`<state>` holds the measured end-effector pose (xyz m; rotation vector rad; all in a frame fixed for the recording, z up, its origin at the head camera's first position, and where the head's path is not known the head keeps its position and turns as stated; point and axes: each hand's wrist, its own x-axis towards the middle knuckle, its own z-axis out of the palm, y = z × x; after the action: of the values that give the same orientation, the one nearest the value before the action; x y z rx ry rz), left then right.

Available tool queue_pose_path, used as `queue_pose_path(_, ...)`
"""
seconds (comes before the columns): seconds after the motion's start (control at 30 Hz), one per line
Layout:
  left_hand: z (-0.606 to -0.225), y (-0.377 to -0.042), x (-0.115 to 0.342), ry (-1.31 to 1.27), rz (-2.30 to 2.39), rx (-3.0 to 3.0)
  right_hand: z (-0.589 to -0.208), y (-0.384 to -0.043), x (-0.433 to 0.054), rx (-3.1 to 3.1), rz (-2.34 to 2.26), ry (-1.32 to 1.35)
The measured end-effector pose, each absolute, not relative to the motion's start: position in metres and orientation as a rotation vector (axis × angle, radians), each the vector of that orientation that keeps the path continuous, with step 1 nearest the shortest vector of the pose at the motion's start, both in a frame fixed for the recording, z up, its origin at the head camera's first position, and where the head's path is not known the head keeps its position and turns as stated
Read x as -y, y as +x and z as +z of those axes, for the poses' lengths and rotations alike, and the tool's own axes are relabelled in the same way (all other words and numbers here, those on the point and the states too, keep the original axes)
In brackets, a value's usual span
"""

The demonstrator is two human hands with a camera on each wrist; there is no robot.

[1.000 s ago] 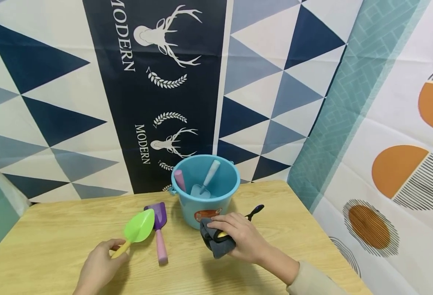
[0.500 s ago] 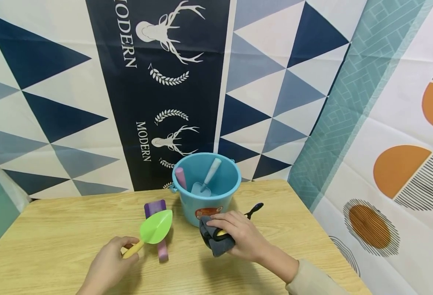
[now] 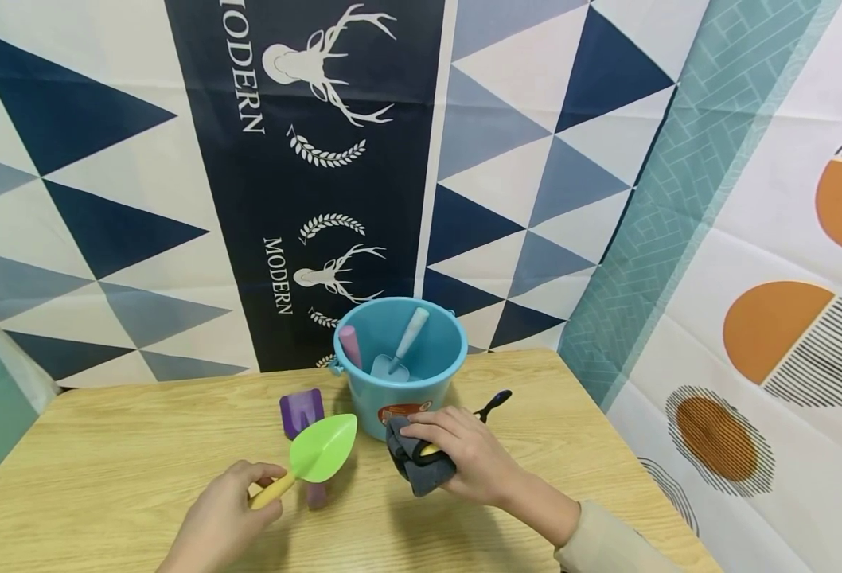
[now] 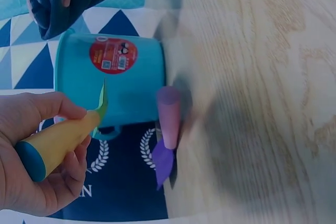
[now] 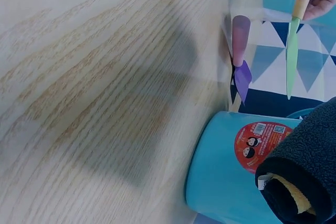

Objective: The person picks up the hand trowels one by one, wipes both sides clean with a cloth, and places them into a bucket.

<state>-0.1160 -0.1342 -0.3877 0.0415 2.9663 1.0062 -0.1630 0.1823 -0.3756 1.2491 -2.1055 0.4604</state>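
My left hand (image 3: 224, 513) grips the yellow handle of a toy shovel with a green leaf-shaped blade (image 3: 324, 448), held above the table. Below that blade lies a second toy shovel (image 3: 302, 411), purple with a pink handle, its middle hidden in the head view. A folded dark grey cloth (image 3: 421, 461) with yellow showing inside is in my right hand (image 3: 467, 454), in front of the blue bucket (image 3: 399, 402). In the right wrist view the cloth (image 5: 307, 161) looks rolled. A slim black piece (image 3: 494, 404) shows beyond that hand; I cannot tell whether it is held.
Inside the bucket stand a pale blue toy shovel (image 3: 408, 338) and a pink handle (image 3: 350, 346). The bucket is near the back edge of the wooden table (image 3: 142, 446). Patterned cloth hangings (image 3: 500, 199) rise behind and to the right.
My left hand has moved right with the green-bladed shovel, whose blade now covers part of the purple shovel. My right hand and the cloth have hardly moved.
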Motion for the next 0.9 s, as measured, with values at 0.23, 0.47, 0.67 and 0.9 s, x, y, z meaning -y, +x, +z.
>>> queue_pose_path(0.23, -0.382, -0.115, 0.129, 0.066, 0.991, -2.966, -0.374, -0.164, -0.182, 2.102, 0.461, 1.254)
queue_pose_path(0.47, -0.380, -0.116, 0.123, 0.163, 0.982, -2.972, -0.371, -0.165, -0.179, 2.072, 0.463, 1.273)
queue_pose_path(0.67, -0.377, -0.115, 0.116, 0.199, 0.993, -2.960, -0.369, -0.166, -0.175, 2.053, 0.463, 1.287)
queue_pose_path(0.9, -0.377, -0.117, 0.113, 0.336, 0.937, -2.985, -0.367, -0.167, -0.171, 2.028, 0.460, 1.306)
